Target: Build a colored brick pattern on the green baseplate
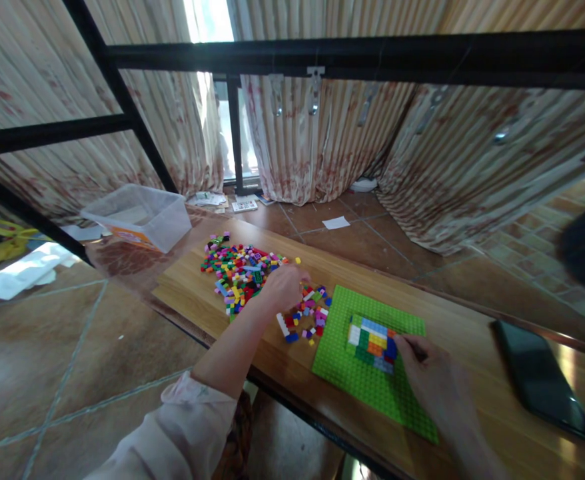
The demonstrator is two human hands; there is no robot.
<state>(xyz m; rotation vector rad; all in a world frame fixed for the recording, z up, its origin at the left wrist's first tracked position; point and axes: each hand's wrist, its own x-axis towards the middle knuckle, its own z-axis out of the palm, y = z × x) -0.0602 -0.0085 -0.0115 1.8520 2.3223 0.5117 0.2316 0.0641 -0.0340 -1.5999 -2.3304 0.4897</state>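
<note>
My left hand [283,288] hovers over the loose toy bricks [240,267], its fingers curled together. Whatever they may hold is hidden from view. A green studded baseplate [337,363] lies to the right of the pile. Near its middle stands a low block of joined bricks [372,343] in white, light blue, yellow, orange, green and dark blue. At the right corner of this block, my right hand [432,373] pinches a small orange brick [391,333] between thumb and forefinger.
A black phone [540,377] lies at the right of the wooden table [452,313]. At the far left end sits a clear plastic bin [160,217]. A black metal bar [322,59] crosses above, before the curtains. Papers [336,223] lie on the tiled floor.
</note>
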